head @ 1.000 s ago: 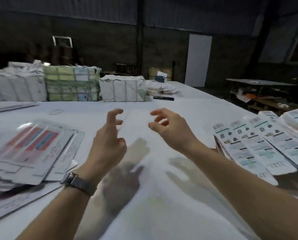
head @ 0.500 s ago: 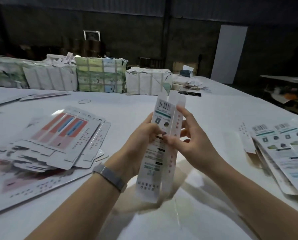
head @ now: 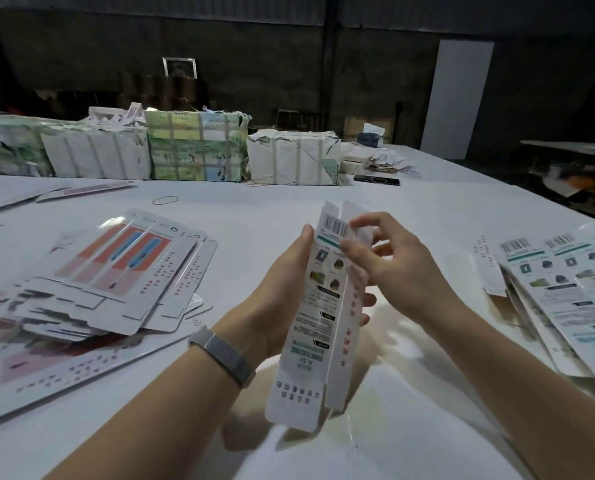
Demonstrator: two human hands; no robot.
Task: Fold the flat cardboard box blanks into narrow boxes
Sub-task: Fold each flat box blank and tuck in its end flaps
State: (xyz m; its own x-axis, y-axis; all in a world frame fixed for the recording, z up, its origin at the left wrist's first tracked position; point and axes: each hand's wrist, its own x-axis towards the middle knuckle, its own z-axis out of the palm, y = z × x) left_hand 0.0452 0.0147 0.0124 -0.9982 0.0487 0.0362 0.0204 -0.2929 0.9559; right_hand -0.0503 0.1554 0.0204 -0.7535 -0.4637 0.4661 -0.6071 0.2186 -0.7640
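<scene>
A long white cardboard box blank (head: pixel 318 313) with a barcode at its top and printed text stands almost upright above the white table (head: pixel 410 427), partly folded along its length. My left hand (head: pixel 282 289) grips its left edge, thumb at the front near the barcode and fingers behind. My right hand (head: pixel 389 261) pinches the upper right panel between thumb and forefinger. A pile of flat blanks with red and blue print (head: pixel 95 278) lies at the left. A fanned row of barcode-printed blanks (head: pixel 566 289) lies at the right.
Wrapped paper bundles (head: pixel 195 150) line the table's far side. A rubber band (head: pixel 165 200) lies in front of them, a dark phone (head: pixel 377 179) and paper scraps further right. A second table (head: pixel 573 147) stands at the far right.
A second ago both hands were empty above the table. Now they hold one blank upright, and my right hand has climbed from its middle to its top right panel.
</scene>
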